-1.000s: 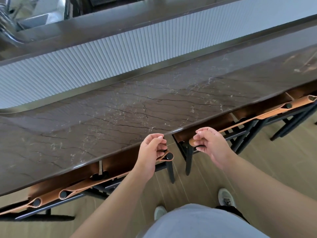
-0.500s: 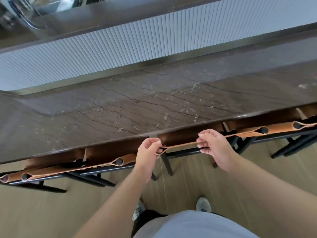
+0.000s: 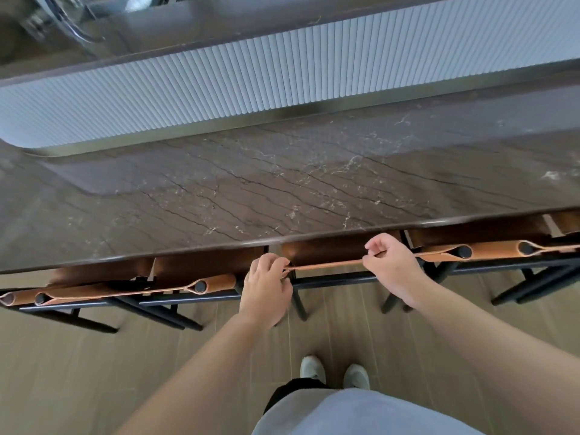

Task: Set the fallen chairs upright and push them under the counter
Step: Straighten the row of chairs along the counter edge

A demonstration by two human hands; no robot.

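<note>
A chair with a tan leather backrest (image 3: 326, 265) and black metal frame stands upright in front of me, its seat tucked under the dark marble counter (image 3: 282, 189). My left hand (image 3: 266, 287) grips the left end of the backrest and my right hand (image 3: 392, 265) grips the right end. Another upright chair (image 3: 138, 288) stands to the left and a third chair (image 3: 492, 251) to the right, both also under the counter edge.
Behind the counter top rises a white ribbed panel (image 3: 282, 73), with a higher ledge and a metal tap (image 3: 66, 17) beyond. Wooden floor (image 3: 94, 372) lies beneath me, and my white shoes (image 3: 332, 372) stand just behind the middle chair.
Both hands stayed on the backrest while the middle chair slid in under the counter edge. The view shifted and now shows the chair row more squarely.
</note>
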